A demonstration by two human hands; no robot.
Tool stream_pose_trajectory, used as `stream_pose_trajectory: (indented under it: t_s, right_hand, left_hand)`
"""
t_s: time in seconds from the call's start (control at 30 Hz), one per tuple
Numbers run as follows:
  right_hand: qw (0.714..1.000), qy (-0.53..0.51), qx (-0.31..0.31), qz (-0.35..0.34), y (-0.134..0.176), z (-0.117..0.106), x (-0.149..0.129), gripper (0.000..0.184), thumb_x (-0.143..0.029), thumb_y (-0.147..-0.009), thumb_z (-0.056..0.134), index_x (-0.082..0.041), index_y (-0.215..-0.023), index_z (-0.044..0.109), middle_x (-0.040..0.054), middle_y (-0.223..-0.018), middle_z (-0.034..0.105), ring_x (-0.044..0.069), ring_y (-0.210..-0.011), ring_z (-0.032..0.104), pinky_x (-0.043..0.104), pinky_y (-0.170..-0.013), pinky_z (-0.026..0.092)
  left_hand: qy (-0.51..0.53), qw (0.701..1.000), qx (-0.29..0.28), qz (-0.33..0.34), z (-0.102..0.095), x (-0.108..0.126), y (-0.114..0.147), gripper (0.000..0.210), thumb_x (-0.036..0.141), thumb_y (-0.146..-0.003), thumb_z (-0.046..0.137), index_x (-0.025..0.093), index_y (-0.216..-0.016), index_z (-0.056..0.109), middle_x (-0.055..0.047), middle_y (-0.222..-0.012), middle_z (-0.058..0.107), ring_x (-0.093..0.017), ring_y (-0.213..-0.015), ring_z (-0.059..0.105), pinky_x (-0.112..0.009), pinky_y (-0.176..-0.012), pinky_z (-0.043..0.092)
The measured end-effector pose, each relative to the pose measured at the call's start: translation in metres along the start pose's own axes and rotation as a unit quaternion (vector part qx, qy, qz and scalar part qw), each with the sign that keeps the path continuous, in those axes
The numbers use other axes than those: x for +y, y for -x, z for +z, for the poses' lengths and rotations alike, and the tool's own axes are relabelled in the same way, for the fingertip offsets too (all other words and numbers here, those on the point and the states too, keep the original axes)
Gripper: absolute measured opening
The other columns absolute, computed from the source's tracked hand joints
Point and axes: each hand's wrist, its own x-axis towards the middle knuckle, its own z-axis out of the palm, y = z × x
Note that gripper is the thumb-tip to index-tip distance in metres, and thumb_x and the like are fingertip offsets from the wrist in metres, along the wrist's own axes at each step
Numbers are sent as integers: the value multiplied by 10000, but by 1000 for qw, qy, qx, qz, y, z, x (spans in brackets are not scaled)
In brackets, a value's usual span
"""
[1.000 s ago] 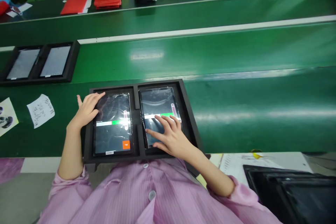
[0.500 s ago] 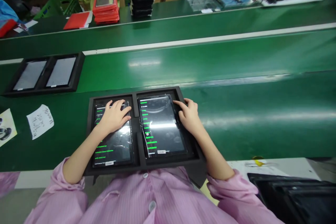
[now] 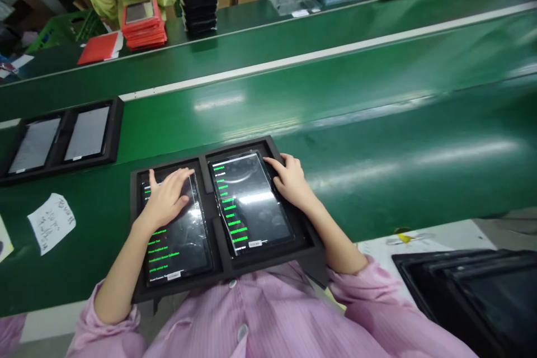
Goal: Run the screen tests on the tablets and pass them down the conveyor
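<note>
A black two-compartment tray sits at the near edge of the green bench, right in front of me. In its left compartment lies a tablet with green text lines on a dark screen. A second tablet, showing a similar list, lies in the right compartment. My left hand is open over the upper part of the left tablet, fingers spread and thumb apart. My right hand rests at the tray's right rim, its index finger stretched toward the right tablet's upper corner. Neither hand grips anything.
Another black tray with two pale-screened tablets lies to the left. Nearby is a handwritten paper. Dark tablets are piled at the lower right. Across the bench, a person in yellow works behind red cases and a black stack.
My view has shifted and tilted a little. My left hand's fingers have shifted over the left tablet, with one finger now raised. My right hand stays at the right tablet's corner.
</note>
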Motion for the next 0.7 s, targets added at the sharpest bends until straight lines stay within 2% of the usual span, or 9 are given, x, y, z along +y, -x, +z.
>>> stream_pose_trajectory:
  t_s: [0.07, 0.17, 0.27, 0.33, 0.4, 0.47, 0.53, 0.6, 0.7]
  right_hand:
    - [1000, -2, -1, -2, 0, 0, 0, 628, -117, -832, 437, -240, -1435, 564, 184, -1384, 452, 374, -1258, 438, 568, -1015, 466]
    - [1000, -4, -3, -3, -2, 0, 0, 628, -124, -835, 435, -239, -1440, 560, 192, -1376, 461, 378, -1256, 436, 571, -1015, 466]
    - [1000, -20, -10, 5, -4, -1, 0, 627, -127, -827, 430, -241, -1426, 576, 186, -1370, 461, 374, -1252, 440, 567, -1025, 455]
    - [999, -39, -11, 9, -3, -2, 3, 646, -122, -820, 426, -240, -1441, 559, 179, -1366, 461, 367, -1261, 440, 562, -1042, 442]
    - [998, -67, -10, -12, 2, -4, 7, 716, -119, -819, 428, -247, -1522, 453, 172, -1368, 466, 350, -1272, 447, 554, -1060, 433]
    - [995, -90, -4, -50, 9, -7, 12, 800, -130, -823, 440, -265, -1598, 294, 159, -1376, 479, 331, -1266, 471, 542, -1052, 442]
    - [993, -91, 15, -77, 18, -11, 16, 820, -166, -840, 464, -289, -1615, 223, 144, -1375, 509, 326, -1239, 508, 526, -1008, 466]
    - [993, -70, 50, -83, 24, -15, 21, 785, -221, -854, 502, -304, -1596, 260, 131, -1361, 548, 332, -1214, 538, 510, -968, 476]
    - [990, -34, 112, -78, 23, -19, 42, 710, -283, -843, 554, -310, -1530, 377, 110, -1366, 580, 332, -1202, 565, 504, -981, 454]
  left_hand:
    - [35, 998, 49, -16, -3, -8, 4, 844, 767, -948, 23, 267, -1552, 336, -144, -1500, 530, -334, -1357, 512, -720, -1158, -163]
    - [97, 970, 215, -54, -7, -22, 5, 861, 794, -941, 64, 241, -1496, 420, -147, -1474, 541, -334, -1368, 504, -646, -1234, -48]
    - [199, 881, 424, -68, -14, -38, 8, 745, 727, -991, 181, 191, -1442, 434, -169, -1425, 551, -314, -1345, 524, -575, -1221, 269]
    - [242, 822, 505, -103, -18, -48, 23, 643, 639, -1020, 183, 191, -1413, 422, -159, -1397, 568, -306, -1336, 535, -557, -1174, 366]
    - [250, 792, 518, -206, -19, -54, 49, 589, 532, -1029, 73, 220, -1425, 379, -140, -1422, 565, -299, -1364, 522, -595, -1177, 344]
    - [250, 770, 480, -337, -14, -53, 85, 589, 451, -1010, -15, 258, -1457, 316, -133, -1485, 528, -297, -1403, 491, -642, -1164, 333]
    - [262, 754, 423, -429, -3, -48, 122, 580, 466, -999, 5, 275, -1465, 292, -145, -1524, 490, -310, -1418, 477, -654, -1137, 367]
    - [259, 752, 381, -471, 12, -41, 155, 594, 539, -990, 73, 258, -1465, 292, -169, -1515, 490, -328, -1393, 506, -639, -1128, 400]
    - [214, 761, 376, -484, 33, -35, 188, 608, 598, -965, 211, 269, -1468, 304, -154, -1466, 533, -346, -1332, 565, -625, -1113, 440]
